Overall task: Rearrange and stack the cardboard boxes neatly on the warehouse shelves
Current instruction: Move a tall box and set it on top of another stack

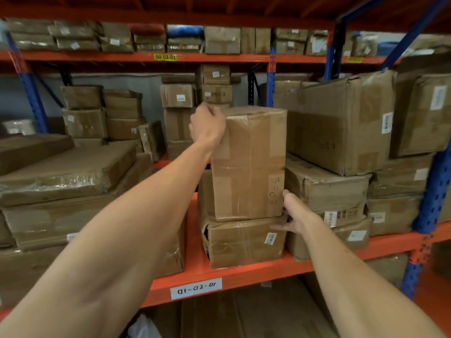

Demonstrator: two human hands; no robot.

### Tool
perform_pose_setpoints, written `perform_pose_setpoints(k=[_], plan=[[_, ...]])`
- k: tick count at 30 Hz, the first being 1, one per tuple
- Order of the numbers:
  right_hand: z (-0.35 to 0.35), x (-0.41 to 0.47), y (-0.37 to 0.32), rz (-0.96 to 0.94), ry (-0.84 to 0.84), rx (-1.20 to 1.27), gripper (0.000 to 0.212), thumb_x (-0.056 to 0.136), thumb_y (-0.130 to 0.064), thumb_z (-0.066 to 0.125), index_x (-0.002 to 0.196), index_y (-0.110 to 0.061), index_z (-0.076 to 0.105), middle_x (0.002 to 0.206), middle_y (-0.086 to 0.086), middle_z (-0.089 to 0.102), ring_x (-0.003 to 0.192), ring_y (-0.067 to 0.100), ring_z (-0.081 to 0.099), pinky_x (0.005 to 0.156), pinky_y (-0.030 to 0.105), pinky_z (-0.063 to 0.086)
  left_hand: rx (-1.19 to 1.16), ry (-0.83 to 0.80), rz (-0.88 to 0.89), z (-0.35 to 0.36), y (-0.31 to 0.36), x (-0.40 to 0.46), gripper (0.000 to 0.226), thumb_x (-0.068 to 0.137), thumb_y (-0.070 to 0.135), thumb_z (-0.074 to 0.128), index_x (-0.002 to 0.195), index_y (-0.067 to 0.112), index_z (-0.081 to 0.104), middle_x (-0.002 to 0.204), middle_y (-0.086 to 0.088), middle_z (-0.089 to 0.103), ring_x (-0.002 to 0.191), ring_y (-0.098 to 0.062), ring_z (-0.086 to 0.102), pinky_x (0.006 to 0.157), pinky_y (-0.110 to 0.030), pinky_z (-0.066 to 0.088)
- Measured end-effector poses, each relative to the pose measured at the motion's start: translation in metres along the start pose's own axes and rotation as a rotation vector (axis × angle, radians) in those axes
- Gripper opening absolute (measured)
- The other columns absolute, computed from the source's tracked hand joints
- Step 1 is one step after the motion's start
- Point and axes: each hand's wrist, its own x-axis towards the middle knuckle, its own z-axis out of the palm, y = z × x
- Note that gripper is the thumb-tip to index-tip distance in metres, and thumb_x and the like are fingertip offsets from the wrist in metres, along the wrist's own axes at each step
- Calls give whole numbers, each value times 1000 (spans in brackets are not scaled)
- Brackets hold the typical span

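Observation:
A tall taped cardboard box (249,164) stands upright on a lower, wider box (244,242) on the orange shelf (195,272). My left hand (207,125) grips the tall box's top left corner, fingers curled over the edge. My right hand (295,215) holds its bottom right corner, thumb up along the side and fingers underneath, between the tall box and the stack to its right. Handwritten numbers run down the tall box's front right edge.
Flat wide boxes (66,172) are stacked at the left. A big box (341,123) lies on crushed boxes (327,191) right beside the tall one. Blue uprights (424,215) frame the bay. More boxes fill the back and the upper shelf (219,40).

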Motion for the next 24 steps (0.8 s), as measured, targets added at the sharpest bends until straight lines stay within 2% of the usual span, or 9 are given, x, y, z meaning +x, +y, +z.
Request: perform_pose_setpoints(k=[2, 4, 8, 11, 15, 17, 19, 21, 24], plan=[[13, 0, -2, -5, 42, 40, 45, 106, -39, 35, 144, -28, 57, 153, 9, 52, 134, 35, 51, 72, 52, 62, 34, 14, 12, 1, 4, -3, 21, 106, 27, 49, 108, 18, 67, 104, -5, 68, 104, -27, 65, 91, -39, 52], [13, -4, -6, 12, 59, 67, 44, 103, -43, 40, 138, -26, 59, 146, 12, 56, 131, 37, 53, 75, 55, 60, 73, 29, 32, 1, 9, -6, 23, 105, 27, 49, 104, 19, 71, 105, -7, 72, 104, -30, 65, 91, -39, 53], [10, -10, -12, -13, 54, 110, 27, 102, -44, 44, 107, -26, 64, 123, 10, 62, 114, 36, 56, 95, 67, 54, 100, 26, 44, -7, 10, -3, 23, 104, 33, 51, 106, 21, 70, 106, -4, 72, 103, -27, 67, 95, -45, 56], [13, -13, -15, -21, 57, 109, 36, 102, -42, 38, 121, -27, 65, 134, 10, 62, 124, 37, 55, 101, 69, 51, 34, -39, 25, -13, 6, -4, 33, 101, 42, 53, 122, 20, 64, 113, -3, 70, 109, -25, 65, 99, -47, 54], [10, -16, -10, -2, 51, 70, 35, 103, -53, 40, 120, -29, 59, 147, 8, 56, 126, 37, 56, 99, 62, 55, -99, -147, -67, -13, -10, -10, 63, 95, 62, 47, 140, 18, 52, 127, -6, 64, 115, -27, 61, 105, -50, 49], [8, -13, -2, 7, 91, 10, 44, 104, -50, 40, 140, -27, 52, 143, 12, 54, 117, 40, 63, 93, 56, 59, -174, -249, -136, -14, -21, -13, 85, 87, 80, 42, 147, 19, 47, 133, -7, 60, 118, -26, 59, 107, -52, 47], [8, -9, 7, -10, 195, -89, 51, 103, -34, 39, 149, -15, 50, 138, 15, 57, 104, 38, 67, 92, 51, 60, -269, -339, -150, -13, -31, -15, 97, 81, 92, 36, 149, 24, 47, 138, -6, 60, 123, -26, 59, 109, -55, 45], [11, -3, 16, -80, 352, -259, 48, 100, -23, 41, 139, -4, 60, 135, 19, 61, 103, 35, 63, 92, 44, 56, -346, -389, -125, -8, -42, -16, 90, 84, 92, 29, 146, 31, 53, 139, -3, 62, 127, -23, 59, 111, -55, 44], [18, 2, 26, -214, 474, -451, 36, 96, -18, 50, 122, -3, 71, 130, 21, 66, 109, 38, 59, 88, 39, 45, -438, -360, -217, -3, -61, -15, 80, 86, 89, 22, 130, 39, 66, 135, -1, 68, 129, -23, 59, 115, -52, 39]])
